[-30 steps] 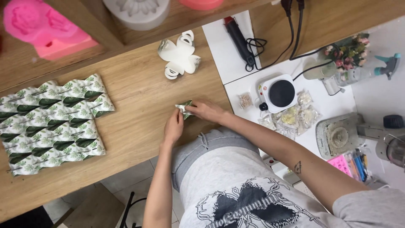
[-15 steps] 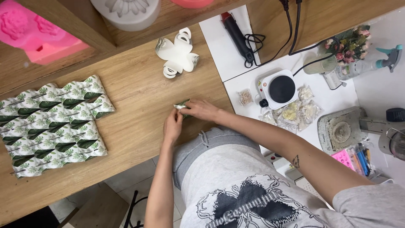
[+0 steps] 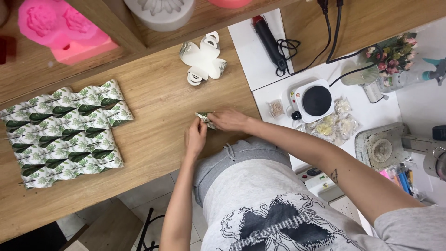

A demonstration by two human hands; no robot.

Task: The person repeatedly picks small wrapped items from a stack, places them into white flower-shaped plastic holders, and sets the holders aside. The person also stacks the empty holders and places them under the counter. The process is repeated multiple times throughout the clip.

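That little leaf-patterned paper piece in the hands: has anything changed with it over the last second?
Hardly. Both hands, left hand and right hand, were already on the small leaf-print piece and keep it pressed at the wooden table edge; their fingers only shift slightly. The rows of finished leaf-print pieces, the white unfolded blank and the small hotplate stayed put.

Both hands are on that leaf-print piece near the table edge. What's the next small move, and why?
Probably press the last flap shut and slide the folded leaf-print piece left toward the finished rows. The left hand and right hand pinch it between them on the wooden table, it looks nearly closed, and the rows hold matching pieces. A flat white blank waits beyond.
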